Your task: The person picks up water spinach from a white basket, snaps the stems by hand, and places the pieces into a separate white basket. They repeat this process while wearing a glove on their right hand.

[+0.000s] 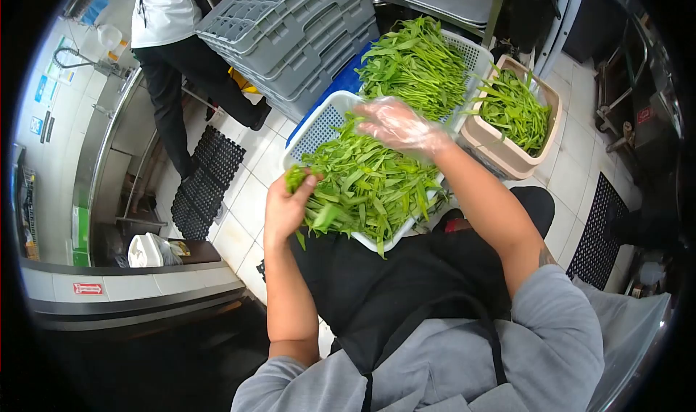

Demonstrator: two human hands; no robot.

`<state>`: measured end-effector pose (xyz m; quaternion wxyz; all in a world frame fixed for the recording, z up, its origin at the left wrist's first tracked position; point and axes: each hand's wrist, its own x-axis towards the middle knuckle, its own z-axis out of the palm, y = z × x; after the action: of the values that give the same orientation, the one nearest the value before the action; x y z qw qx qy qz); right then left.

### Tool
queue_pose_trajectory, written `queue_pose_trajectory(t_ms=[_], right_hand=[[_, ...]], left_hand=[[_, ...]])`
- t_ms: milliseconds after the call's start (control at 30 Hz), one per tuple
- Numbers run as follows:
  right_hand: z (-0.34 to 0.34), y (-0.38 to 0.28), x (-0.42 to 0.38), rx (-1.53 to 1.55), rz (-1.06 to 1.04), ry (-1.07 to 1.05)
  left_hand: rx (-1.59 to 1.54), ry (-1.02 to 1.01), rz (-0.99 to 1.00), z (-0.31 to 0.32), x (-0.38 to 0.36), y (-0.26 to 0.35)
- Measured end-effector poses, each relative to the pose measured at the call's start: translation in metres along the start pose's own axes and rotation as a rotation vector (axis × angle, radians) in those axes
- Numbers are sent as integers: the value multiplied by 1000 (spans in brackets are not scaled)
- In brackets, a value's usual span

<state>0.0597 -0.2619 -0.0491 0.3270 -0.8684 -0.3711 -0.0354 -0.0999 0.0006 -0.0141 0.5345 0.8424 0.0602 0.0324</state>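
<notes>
My left hand [285,207], bare, is closed around some leafy green stems at the left edge of a white perforated basket [316,126]. A thick heap of long-leaved greens [380,180] fills much of this basket, and some leaves hang over its near rim by my lap. Over the basket's far right side is my right hand [399,128], in a clear plastic glove. Its fingers are stretched out above the greens, and I see nothing held in them. Behind it, a second white basket [475,58] carries a pile of greens with stems [417,71].
A beige bin [507,155] with cut greens [516,111] stands to the right. Stacked grey crates [290,39] rise behind, beside a blue container [341,86]. Another person [170,57] stands at the sink counter on the left. Black mats [208,184] lie on the tiled floor.
</notes>
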Motion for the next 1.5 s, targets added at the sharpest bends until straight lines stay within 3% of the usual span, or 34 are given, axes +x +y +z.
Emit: queue_pose_trajectory(t_ms=[33, 67, 167, 300, 433, 567, 633, 667, 733, 767, 800, 900, 1000, 1067, 1100, 1167, 1267, 1367, 1400, 1500], right_hand=[[-3, -6, 10, 65, 29, 7], [-13, -7, 23, 21, 87, -211], [16, 11, 15, 22, -41, 24], [19, 16, -28, 214, -14, 38], [14, 32, -86, 309, 102, 57], [14, 45, -133, 362, 129, 106], [20, 51, -148, 376, 126, 168], [19, 53, -152, 380, 145, 168], [15, 55, -156, 370, 172, 156], [15, 57, -157, 377, 153, 173], [14, 59, -157, 382, 135, 192], [11, 68, -160, 362, 82, 240], [6, 75, -160, 323, 59, 204], [9, 82, -158, 285, 59, 174], [11, 86, -157, 260, 58, 161], [7, 88, -157, 347, 38, 196], [5, 92, -159, 343, 34, 185], [6, 98, -156, 320, -17, 437], [8, 99, -156, 345, 68, 344], [16, 105, -151, 226, 128, 487]], left_hand=[[-187, 33, 14, -3, 0, -8], [-349, 37, 56, -7, -1, -15], [-717, 54, 7, -20, -8, -14], [-945, -5, 48, -31, -5, -30], [-839, -35, 38, -25, 23, -27], [-307, -108, 39, -6, 80, 37], [285, -90, 385, 9, 117, 85], [353, -125, 457, 16, 137, 103], [833, -11, 703, 42, 178, 147], [950, 89, 939, 53, 207, 153], [1107, 127, 1070, 70, 219, 178], [1183, 316, 1388, 131, 279, 202], [1426, 285, 1223, 202, 334, 159], [1393, 70, 1035, 261, 338, 94], [1370, -170, 839, 282, 344, 36], [1337, -299, 586, 312, 306, 1], [1308, -294, 591, 310, 313, 3], [1203, -411, 587, 291, 323, 19], [1211, -343, 674, 287, 323, 26], [833, -183, 615, 279, 334, 51]])
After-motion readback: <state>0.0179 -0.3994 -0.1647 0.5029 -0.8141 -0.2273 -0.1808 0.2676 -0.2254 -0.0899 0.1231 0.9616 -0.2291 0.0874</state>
